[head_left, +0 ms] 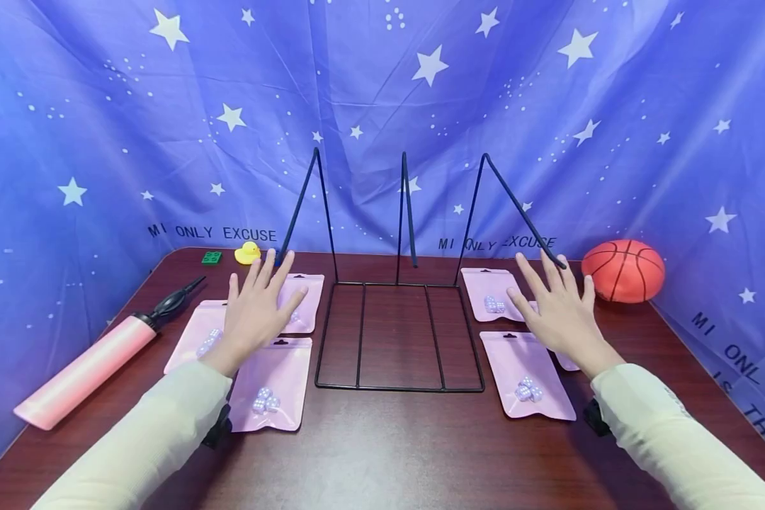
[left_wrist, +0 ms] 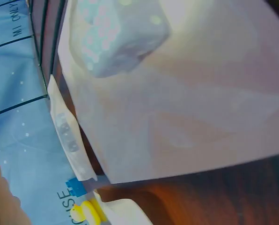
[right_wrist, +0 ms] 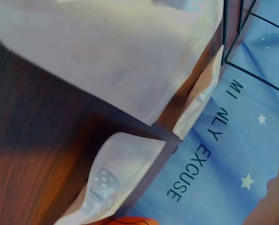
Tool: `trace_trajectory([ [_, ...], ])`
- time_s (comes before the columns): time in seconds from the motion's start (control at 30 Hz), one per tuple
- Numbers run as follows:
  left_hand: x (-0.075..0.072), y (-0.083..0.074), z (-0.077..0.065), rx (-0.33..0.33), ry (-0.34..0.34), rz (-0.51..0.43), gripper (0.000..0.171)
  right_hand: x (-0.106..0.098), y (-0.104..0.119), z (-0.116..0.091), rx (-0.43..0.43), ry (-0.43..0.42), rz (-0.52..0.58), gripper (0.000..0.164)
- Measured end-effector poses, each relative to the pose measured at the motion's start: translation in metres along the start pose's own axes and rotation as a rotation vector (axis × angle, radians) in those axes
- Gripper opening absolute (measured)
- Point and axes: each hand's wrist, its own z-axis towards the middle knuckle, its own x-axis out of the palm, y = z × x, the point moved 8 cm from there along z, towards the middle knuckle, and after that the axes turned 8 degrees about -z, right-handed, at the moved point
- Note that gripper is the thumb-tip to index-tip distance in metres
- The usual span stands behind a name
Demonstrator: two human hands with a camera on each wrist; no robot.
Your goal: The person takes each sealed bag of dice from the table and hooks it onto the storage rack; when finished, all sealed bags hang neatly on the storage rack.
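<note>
My left hand (head_left: pixel 255 319) spreads its fingers over three pink zip pouches on the left, holding nothing. The front-left pouch (head_left: pixel 293 361) and the pouch behind it (head_left: pixel 310 290) each show pale dice; another pouch (head_left: pixel 188 333) is partly hidden by the hand. On the other side, my right hand (head_left: pixel 564 319) hovers with fingers apart over three more pouches. Of these, the front pouch (head_left: pixel 503 354) and the back pouch (head_left: pixel 484 283) show dice, while the third lies mostly behind the hand. Between the hands stands a black wire rack (head_left: pixel 398 389) with three upright prongs.
A pink hand pump (head_left: pixel 89 372) lies at the left. Toward the back left are a green toy brick (head_left: pixel 212 258), a yellow rubber duck (head_left: pixel 247 253) and a blue brick (left_wrist: pixel 76 187). A red toy basketball (head_left: pixel 623 270) sits at the back right, before a starry blue curtain (head_left: pixel 382 85).
</note>
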Motion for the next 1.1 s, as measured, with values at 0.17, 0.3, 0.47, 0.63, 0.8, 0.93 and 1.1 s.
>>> trace_trajectory([
  [0.17, -0.006, -0.011, 0.009, 0.034, -0.033, -0.080, 0.076, -0.016, -0.001, -0.003, -0.041, -0.073, 0.043, 0.066],
  [0.3, -0.009, -0.020, 0.017, 0.059, -0.081, -0.174, 0.073, -0.027, -0.004, -0.006, -0.080, -0.133, 0.103, 0.061],
  [0.47, -0.007, -0.025, 0.027, 0.050, -0.135, -0.314, 0.069, -0.037, -0.010, -0.010, -0.096, -0.160, 0.172, 0.056],
  [0.63, -0.002, -0.028, 0.038, 0.010, -0.167, -0.405, 0.065, -0.050, -0.018, -0.015, -0.085, -0.213, 0.256, 0.051],
  [0.8, 0.002, -0.029, 0.046, -0.047, -0.178, -0.484, 0.059, -0.056, -0.035, -0.020, 0.005, -0.222, 0.394, 0.048],
  [0.93, 0.002, -0.028, 0.051, -0.068, -0.233, -0.537, 0.051, -0.055, -0.053, -0.021, 0.090, -0.194, 0.503, 0.048],
  [1.1, 0.005, -0.022, 0.057, -0.097, -0.284, -0.593, 0.047, -0.050, -0.072, -0.022, 0.119, -0.185, 0.683, 0.039],
])
